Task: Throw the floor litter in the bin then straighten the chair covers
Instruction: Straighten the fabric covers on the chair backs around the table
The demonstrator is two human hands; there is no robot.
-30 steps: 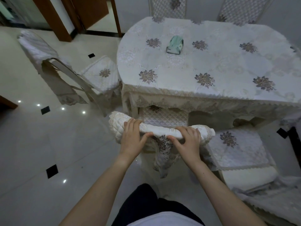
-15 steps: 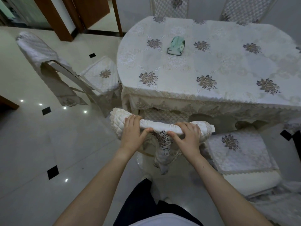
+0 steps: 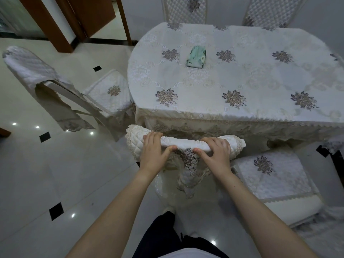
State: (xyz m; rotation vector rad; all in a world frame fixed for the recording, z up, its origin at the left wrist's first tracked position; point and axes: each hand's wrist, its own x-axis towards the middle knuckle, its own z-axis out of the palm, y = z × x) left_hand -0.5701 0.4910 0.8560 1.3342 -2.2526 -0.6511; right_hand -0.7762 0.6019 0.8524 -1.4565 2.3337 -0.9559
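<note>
Upper left of frame: side chair cover (image 3: 31, 66), quilted white, sitting askew on its backrest, one lace flap hanging low.
Lower left: floor (image 3: 55, 174), glossy pale tiles with small black insets.
Centre: left hand (image 3: 151, 151), clamped on the near chair cover (image 3: 184, 144), fingers over the top, thumb beneath. The cover is bunched along the top rail of a chair pushed against the bench.
Centre right: right hand (image 3: 216, 152), gripping the same cover likewise.
Upper right: bench (image 3: 242, 86) under a flowered cloth, with a green packet (image 3: 196, 56) lying on it.
Lower right: seat pad (image 3: 270, 174), with a flower motif.
</note>
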